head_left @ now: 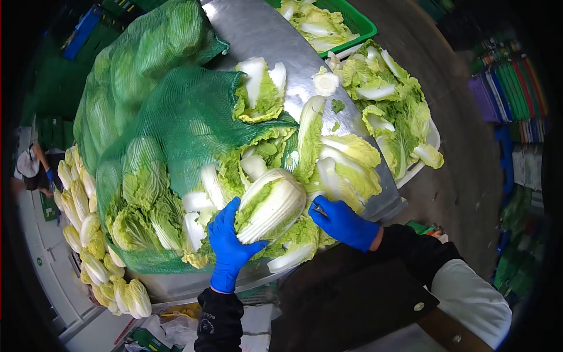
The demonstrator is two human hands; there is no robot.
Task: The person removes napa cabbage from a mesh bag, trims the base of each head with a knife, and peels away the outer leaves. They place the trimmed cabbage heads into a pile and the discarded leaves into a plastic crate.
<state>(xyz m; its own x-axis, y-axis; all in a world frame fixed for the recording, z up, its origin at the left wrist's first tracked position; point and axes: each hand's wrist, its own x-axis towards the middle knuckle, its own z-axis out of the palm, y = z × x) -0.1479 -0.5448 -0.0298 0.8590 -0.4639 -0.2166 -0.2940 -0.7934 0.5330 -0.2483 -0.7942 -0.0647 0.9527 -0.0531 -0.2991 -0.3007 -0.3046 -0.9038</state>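
Observation:
My left hand [233, 242], in a blue glove, grips the near left side of a Chinese cabbage [274, 205], thumb underneath and fingers along its edge. The cabbage lies tilted on loose leaves, its pale ribs facing up. Just right of it, my right hand [345, 223], also gloved in blue, is closed around a small metal tool [318, 207], mostly hidden by the fingers. Loose outer leaves [346, 167] lie beyond the right hand. A green mesh sack [187, 126] spreads to the left, with whole cabbages [146, 205] inside its near part.
Another full mesh sack [141, 58] lies farther back on the metal table [240, 35]. A white crate [433, 138] and a green crate [366, 24] on the right hold leaves. Trimmed cabbages [97, 258] are piled at left; another person [38, 167] stands beyond.

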